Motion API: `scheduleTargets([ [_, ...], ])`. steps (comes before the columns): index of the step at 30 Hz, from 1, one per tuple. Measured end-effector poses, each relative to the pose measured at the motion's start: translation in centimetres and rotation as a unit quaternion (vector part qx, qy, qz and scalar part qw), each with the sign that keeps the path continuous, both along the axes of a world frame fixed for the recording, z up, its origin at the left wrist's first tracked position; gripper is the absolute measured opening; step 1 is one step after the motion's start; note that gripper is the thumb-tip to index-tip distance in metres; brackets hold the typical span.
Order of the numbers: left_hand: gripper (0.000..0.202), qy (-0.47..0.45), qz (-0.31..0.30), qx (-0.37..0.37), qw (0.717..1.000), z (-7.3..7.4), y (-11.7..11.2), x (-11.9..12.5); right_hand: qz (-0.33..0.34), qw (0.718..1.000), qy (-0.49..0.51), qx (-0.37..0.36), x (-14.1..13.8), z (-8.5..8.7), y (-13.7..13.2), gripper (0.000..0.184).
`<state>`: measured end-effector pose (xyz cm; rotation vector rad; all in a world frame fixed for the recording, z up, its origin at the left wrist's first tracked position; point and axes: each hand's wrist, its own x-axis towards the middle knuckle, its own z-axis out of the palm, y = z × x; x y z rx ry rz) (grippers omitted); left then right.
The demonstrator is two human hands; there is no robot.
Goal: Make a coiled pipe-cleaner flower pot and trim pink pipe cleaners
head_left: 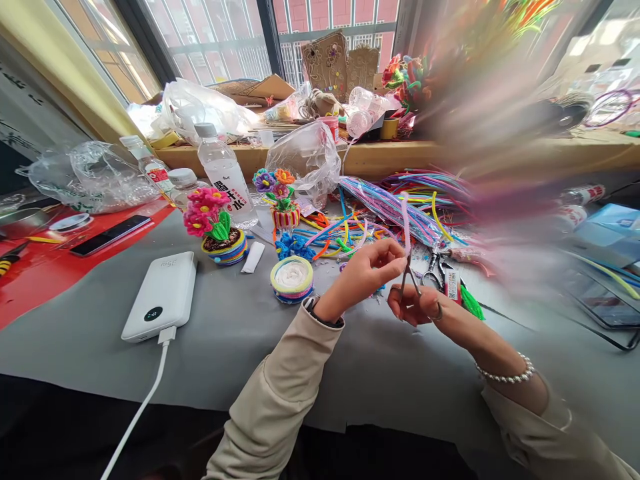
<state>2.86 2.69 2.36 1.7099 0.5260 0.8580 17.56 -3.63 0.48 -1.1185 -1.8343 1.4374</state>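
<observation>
A light pink pipe cleaner point(405, 220) stands upright from the pinched fingers of my left hand point(373, 270). Small scissors point(409, 275) are gripped in my right hand point(417, 303), their blades pointing up and touching or very near the pink stem beside my left fingertips. Just left of my left wrist sits a round pot wrapped in yellow, blue and pink point(293, 279), filled with white material. Behind it lie blue fuzzy flowers point(295, 245). A green fuzzy piece point(471, 303) and a red-and-white label point(453, 285) lie beyond my right wrist.
Loose pipe cleaners point(395, 207) heap across the table's back. To the left stand a pink flower pot point(213, 223), a smaller flower pot point(283, 200), a water bottle point(227, 177) and a white power bank point(163, 297) with cable. A phone point(111, 235) lies on red cloth. The right side is blurred.
</observation>
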Motion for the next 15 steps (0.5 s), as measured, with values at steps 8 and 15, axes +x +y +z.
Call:
scheduleTargets([
  [8,0.013,0.025,-0.014,0.015,0.999,-0.14,0.0,-0.16,-0.014,1.0,-0.01,0.015,0.36,-0.06,0.1,0.073],
  [15,0.015,0.035,0.003,0.024,0.999,-0.13,0.08,-0.1,-0.067,0.997,0.019,0.037,0.08,-0.29,0.26,0.066],
])
